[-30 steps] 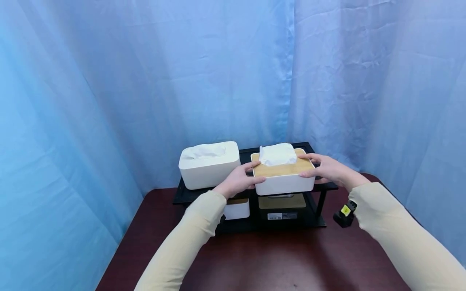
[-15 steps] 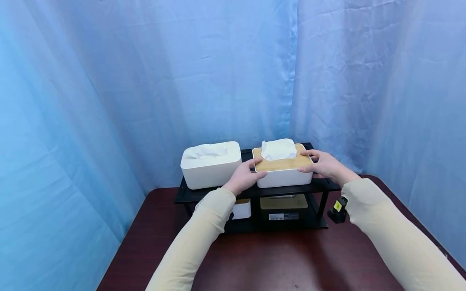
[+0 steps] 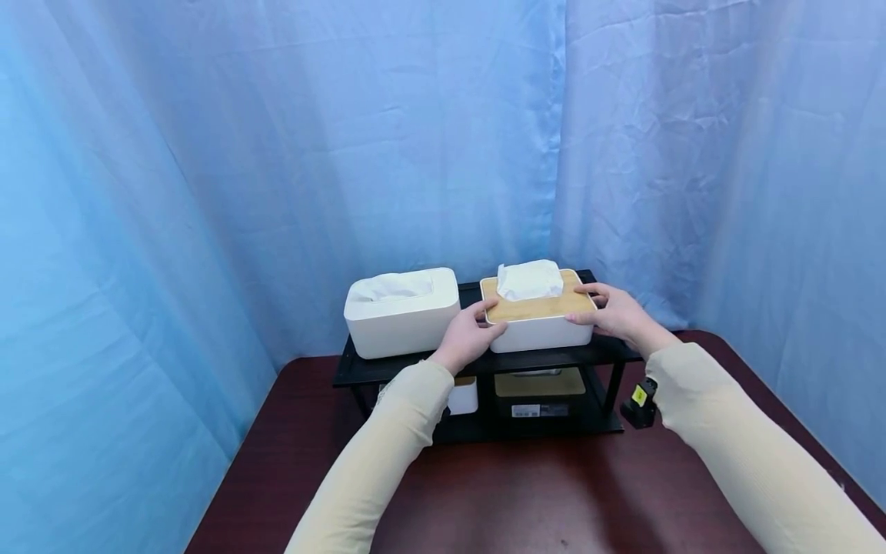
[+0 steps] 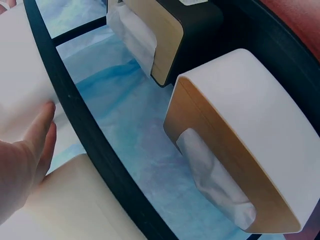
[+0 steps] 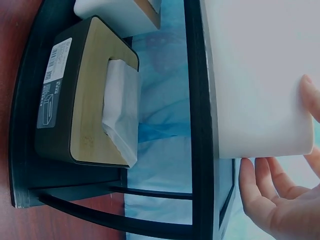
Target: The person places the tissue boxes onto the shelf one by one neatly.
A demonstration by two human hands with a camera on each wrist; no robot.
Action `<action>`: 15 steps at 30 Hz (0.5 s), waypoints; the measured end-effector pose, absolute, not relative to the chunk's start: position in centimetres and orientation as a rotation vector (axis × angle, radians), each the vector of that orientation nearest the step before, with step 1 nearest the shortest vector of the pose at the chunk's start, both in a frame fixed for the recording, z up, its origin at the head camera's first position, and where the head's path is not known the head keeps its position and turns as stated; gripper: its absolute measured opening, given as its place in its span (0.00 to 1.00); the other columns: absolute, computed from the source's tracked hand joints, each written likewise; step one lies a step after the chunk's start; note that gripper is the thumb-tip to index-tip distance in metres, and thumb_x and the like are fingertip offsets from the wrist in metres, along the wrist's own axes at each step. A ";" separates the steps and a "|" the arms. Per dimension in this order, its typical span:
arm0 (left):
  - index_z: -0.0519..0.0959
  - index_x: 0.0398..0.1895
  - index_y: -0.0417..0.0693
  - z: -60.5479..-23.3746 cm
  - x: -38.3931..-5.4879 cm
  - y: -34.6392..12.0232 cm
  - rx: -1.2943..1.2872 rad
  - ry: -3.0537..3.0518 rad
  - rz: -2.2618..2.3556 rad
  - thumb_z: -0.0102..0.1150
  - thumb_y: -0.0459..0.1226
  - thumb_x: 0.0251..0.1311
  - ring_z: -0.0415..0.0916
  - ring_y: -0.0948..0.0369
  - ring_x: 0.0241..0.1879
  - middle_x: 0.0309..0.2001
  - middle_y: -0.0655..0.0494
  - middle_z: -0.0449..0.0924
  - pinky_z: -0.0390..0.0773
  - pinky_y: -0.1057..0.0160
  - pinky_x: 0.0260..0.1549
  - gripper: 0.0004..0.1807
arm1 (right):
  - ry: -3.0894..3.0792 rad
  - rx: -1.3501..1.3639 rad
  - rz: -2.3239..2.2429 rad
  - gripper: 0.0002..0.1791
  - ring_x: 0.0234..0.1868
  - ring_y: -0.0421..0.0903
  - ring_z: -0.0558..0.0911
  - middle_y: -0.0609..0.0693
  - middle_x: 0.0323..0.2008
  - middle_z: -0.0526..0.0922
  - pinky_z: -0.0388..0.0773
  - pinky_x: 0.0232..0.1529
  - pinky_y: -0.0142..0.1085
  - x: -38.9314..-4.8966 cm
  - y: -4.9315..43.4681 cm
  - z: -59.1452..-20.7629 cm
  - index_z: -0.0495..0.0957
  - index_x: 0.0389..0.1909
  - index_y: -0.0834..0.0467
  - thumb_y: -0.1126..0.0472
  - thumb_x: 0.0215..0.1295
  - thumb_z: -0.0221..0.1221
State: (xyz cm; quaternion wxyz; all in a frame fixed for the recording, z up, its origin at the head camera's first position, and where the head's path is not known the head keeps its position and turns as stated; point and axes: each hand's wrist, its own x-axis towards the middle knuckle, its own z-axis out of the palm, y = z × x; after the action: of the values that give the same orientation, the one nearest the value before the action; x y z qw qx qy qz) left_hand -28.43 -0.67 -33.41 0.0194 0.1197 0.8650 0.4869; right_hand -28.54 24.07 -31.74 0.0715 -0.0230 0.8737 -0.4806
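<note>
A white tissue box (image 3: 540, 335) with a wooden lid and a tissue sticking up sits at the right of the upper shelf of a black rack (image 3: 554, 360). My left hand (image 3: 471, 336) holds its left end, thumb toward the front. At the other end my right hand (image 3: 618, 314) grips it, and in the right wrist view several fingers of that hand (image 5: 280, 200) lie along the end wall of the box (image 5: 265, 90). Left of it on the same shelf stands an all-white tissue box (image 3: 401, 331), close to my left hand.
On the lower shelf are a smaller white box with a wooden lid (image 4: 250, 110), partly hidden by my left arm in the head view, and a black box with a wooden lid (image 5: 55, 145) and a label. The rack stands on a dark red table (image 3: 498, 492) before blue curtains (image 3: 443, 154).
Both hands have moved the wooden-lidded tissue box away from me, from over the rack's front edge back onto the upper shelf. Over the last half second it shifts only slightly farther back.
</note>
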 end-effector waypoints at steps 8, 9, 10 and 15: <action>0.70 0.65 0.50 -33.7 -27.8 -0.7 0.346 2.681 1.509 0.58 0.42 0.63 0.74 0.52 0.57 0.60 0.43 0.70 0.77 0.59 0.50 0.26 | 2.775 -0.089 -1.356 0.45 0.58 0.62 0.71 0.72 0.63 0.63 0.73 0.55 0.51 -27.8 24.3 -32.8 0.55 0.71 0.63 0.44 0.61 0.61; 0.71 0.64 0.51 -33.7 -27.7 -0.8 0.348 2.679 1.513 0.58 0.43 0.63 0.74 0.52 0.57 0.59 0.43 0.70 0.77 0.58 0.51 0.26 | 2.794 -0.092 -1.348 0.44 0.57 0.62 0.71 0.72 0.62 0.64 0.73 0.54 0.51 -27.7 24.3 -32.9 0.56 0.70 0.63 0.45 0.60 0.61; 0.71 0.64 0.51 -33.7 -27.6 -0.8 0.350 2.672 1.521 0.58 0.43 0.63 0.74 0.52 0.57 0.59 0.43 0.70 0.77 0.58 0.52 0.25 | 2.813 -0.098 -1.343 0.43 0.57 0.62 0.71 0.72 0.62 0.64 0.72 0.53 0.51 -27.5 24.3 -33.0 0.57 0.70 0.63 0.45 0.60 0.61; 0.72 0.63 0.52 -34.0 -27.0 -1.4 0.386 2.609 1.587 0.57 0.42 0.64 0.74 0.52 0.58 0.59 0.45 0.72 0.76 0.56 0.53 0.23 | 2.839 -0.154 -1.394 0.40 0.59 0.65 0.70 0.70 0.61 0.66 0.72 0.54 0.53 -26.0 24.8 -33.5 0.58 0.69 0.63 0.51 0.62 0.61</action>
State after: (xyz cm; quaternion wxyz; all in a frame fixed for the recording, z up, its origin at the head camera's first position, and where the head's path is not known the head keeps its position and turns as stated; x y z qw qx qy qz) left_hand -26.96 -1.43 -34.00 0.0316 0.1254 0.8472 0.5153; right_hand -26.00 24.78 -33.53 -0.0124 -0.0485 0.8965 -0.4403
